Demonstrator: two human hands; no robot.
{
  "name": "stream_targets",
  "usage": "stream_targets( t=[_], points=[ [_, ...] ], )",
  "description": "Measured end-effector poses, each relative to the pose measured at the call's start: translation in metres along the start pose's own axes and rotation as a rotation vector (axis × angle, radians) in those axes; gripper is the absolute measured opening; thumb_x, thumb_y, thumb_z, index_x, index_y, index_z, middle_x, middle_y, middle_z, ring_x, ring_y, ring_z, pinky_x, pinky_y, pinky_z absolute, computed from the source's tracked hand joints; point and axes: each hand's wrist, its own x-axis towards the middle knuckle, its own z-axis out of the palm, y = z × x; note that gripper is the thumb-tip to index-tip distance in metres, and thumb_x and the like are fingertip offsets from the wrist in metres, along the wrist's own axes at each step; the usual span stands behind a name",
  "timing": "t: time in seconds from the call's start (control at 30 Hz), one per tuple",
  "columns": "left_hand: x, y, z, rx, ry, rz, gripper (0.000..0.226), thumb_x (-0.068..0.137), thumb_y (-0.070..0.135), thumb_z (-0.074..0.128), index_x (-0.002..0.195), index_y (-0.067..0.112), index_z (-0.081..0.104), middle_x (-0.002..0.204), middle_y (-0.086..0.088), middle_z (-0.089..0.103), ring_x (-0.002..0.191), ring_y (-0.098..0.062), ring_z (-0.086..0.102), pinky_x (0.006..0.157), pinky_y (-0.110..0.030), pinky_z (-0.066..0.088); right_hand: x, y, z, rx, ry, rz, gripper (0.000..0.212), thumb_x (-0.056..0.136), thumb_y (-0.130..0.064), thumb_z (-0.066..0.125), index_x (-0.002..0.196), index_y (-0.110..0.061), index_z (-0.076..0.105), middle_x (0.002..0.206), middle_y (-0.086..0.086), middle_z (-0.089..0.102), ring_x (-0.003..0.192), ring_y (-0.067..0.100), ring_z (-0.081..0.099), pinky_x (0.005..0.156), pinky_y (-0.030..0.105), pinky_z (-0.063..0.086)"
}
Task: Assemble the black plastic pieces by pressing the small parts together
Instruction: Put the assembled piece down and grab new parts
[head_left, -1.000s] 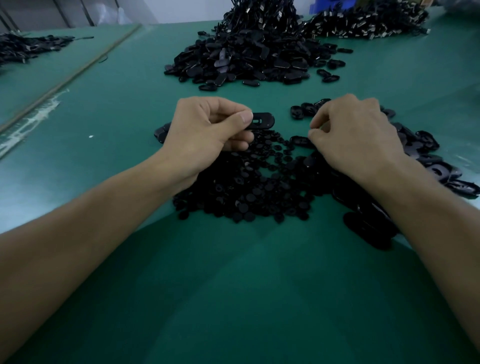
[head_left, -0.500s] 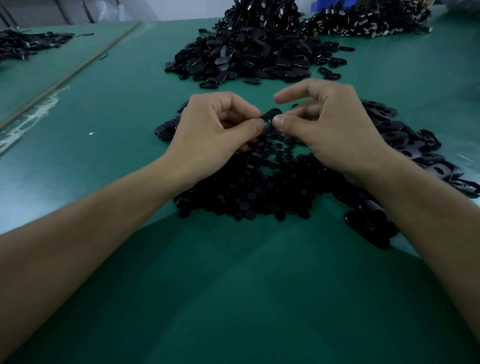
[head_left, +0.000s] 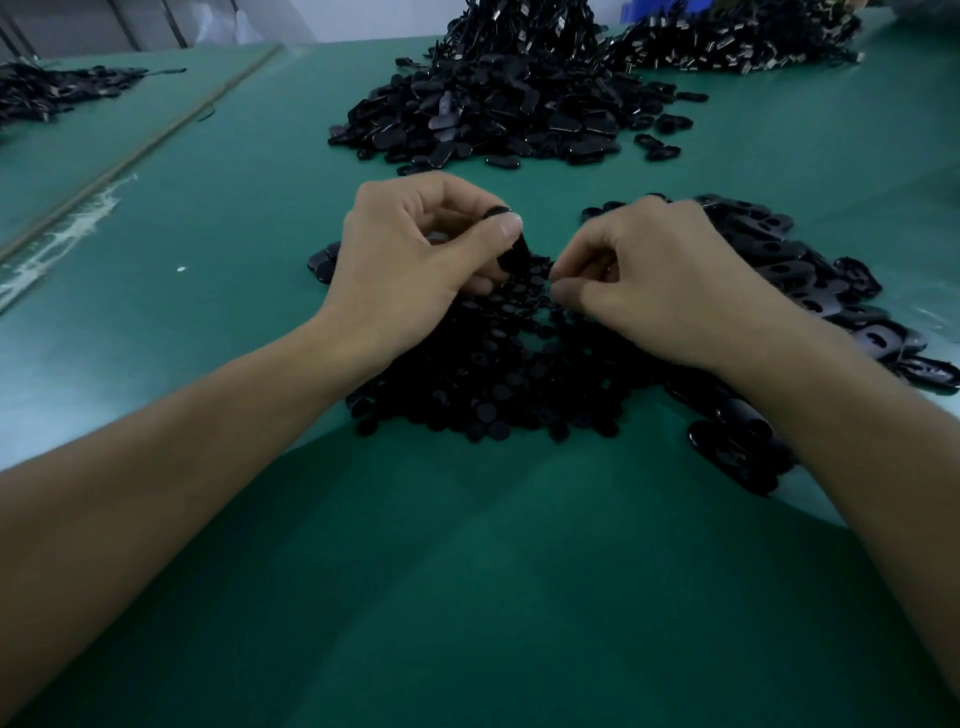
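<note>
The left hand (head_left: 410, 260) grips 1 black oval piece (head_left: 514, 247) between thumb and curled fingers, holding it tilted on edge just above the near pile of small round parts (head_left: 493, 384) at the middle of the green desk (head_left: 467, 571). The right hand (head_left: 665, 286) sits just beside it, apart from the piece, its fingers curled and the tips of thumb and forefinger close together low over the same pile; I cannot tell whether a round part is pinched between them. Both forearms reach in from the bottom corners. To the right of the round parts, partly under the right wrist, lies a spread of flat oval pieces (head_left: 810, 275) with holes in them, and a few more show at the left hand's outer edge. Farther back on the desk rises a big heap (head_left: 498, 104) of black pieces, with another heap (head_left: 737, 41) behind it to the right and a 3rd (head_left: 52, 93) far off at the left. A thin strip (head_left: 156, 140) runs slantwise across the left side of the desk, with a whitish smear (head_left: 67, 234) beside it.
</note>
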Motion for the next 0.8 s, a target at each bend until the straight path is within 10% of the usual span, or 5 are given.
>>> stream_targets(
  t=[0.1, 0.8],
  points=[
    [0.000, 0.000, -0.001, 0.019, 0.014, 0.007, 0.005, 0.088, 0.022, 0.076, 0.086, 0.019, 0.072, 0.076, -0.003, 0.076, 0.068, -0.021, 0.075, 0.065, -0.032, 0.062, 0.001, -0.003, 0.003, -0.083, -0.108, 0.025, 0.011, 0.090, -0.035, 0.072, 0.089, -0.024, 0.074, 0.084, -0.005, 0.070, 0.082, 0.016, 0.067, 0.081, 0.040, 0.058],
    [0.000, -0.003, -0.001, 0.038, 0.028, 0.002, 0.016, 0.083, 0.015, 0.081, 0.087, 0.024, 0.069, 0.079, 0.002, 0.077, 0.068, -0.019, 0.075, 0.063, -0.029, 0.059, -0.001, -0.021, 0.008, -0.394, -0.118, -0.034, 0.015, 0.100, -0.015, 0.053, 0.112, -0.014, 0.063, 0.105, 0.014, 0.057, 0.091, 0.038, 0.060, 0.081, 0.048, 0.054]
  ],
)
